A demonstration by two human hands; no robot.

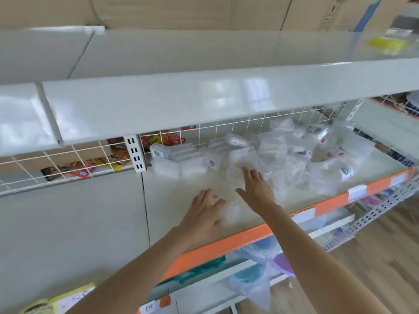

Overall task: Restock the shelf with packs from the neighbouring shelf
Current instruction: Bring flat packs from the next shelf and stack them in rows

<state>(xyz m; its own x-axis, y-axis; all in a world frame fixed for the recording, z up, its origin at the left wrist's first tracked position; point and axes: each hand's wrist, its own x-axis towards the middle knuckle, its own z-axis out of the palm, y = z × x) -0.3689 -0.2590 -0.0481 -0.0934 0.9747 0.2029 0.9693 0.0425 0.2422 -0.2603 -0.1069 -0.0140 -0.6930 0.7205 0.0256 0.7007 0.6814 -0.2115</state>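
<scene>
Several clear plastic packs (pixel 294 152) lie in a loose heap at the back and right of a white shelf (pixel 181 200) with an orange front edge. A few packs (pixel 179 162) stand in a neater row at the back left. My left hand (pixel 204 211) rests flat, fingers spread, on a clear pack (pixel 229 211) near the shelf's front. My right hand (pixel 256 186) reaches further in, fingers straight, its tips touching a clear pack (pixel 240 159) at the heap's near edge. The picture is blurred by motion.
A white upper shelf (pixel 204 100) overhangs the packs. A wire grid (pixel 249 123) closes the back; red and yellow snack packs (pixel 95 166) lie behind it on the left. Lower shelves hold blue and purple goods (pixel 267 252). Wooden floor (pixel 385 257) lies at the right.
</scene>
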